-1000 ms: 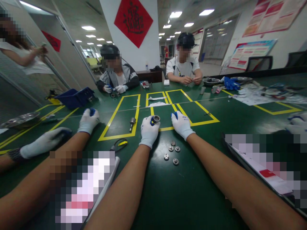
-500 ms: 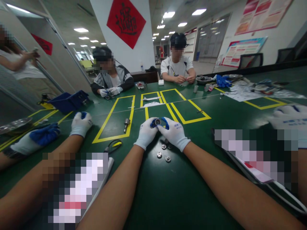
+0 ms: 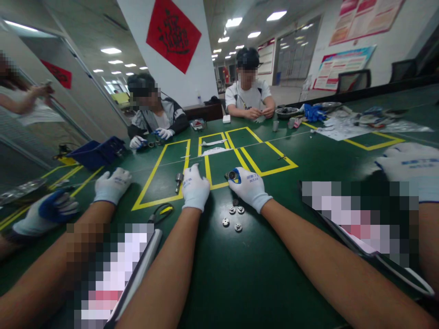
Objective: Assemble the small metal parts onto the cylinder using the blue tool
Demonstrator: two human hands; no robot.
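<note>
My right hand [image 3: 249, 186], in a white glove with blue palm, is closed around a dark ring-shaped metal part [image 3: 233, 175] with a round opening facing me. My left hand [image 3: 196, 186], gloved alike, is apart from it with its back turned up and fingers reaching forward and down, partly hidden; no object shows in it. Just left of that hand lies a metal cylinder with a thin shaft [image 3: 179, 182]. Several small round metal discs [image 3: 238, 227] lie on the green table below my right hand, with a small dark piece [image 3: 235, 202] close by.
Yellow tape rectangles [image 3: 187, 151] mark the table [image 3: 219, 274]. Pixelated devices flank my forearms. Neighbours' gloved hands [image 3: 113, 185] are at left and right [image 3: 411, 167]. Two people sit opposite. A blue bin [image 3: 96, 150] stands at left; paper and gloves [image 3: 313, 113] lie far right.
My left hand has let go of the ring-shaped part and moved left, beside the shafted cylinder. My right hand keeps the part, shifted slightly right. More of the discs show now.
</note>
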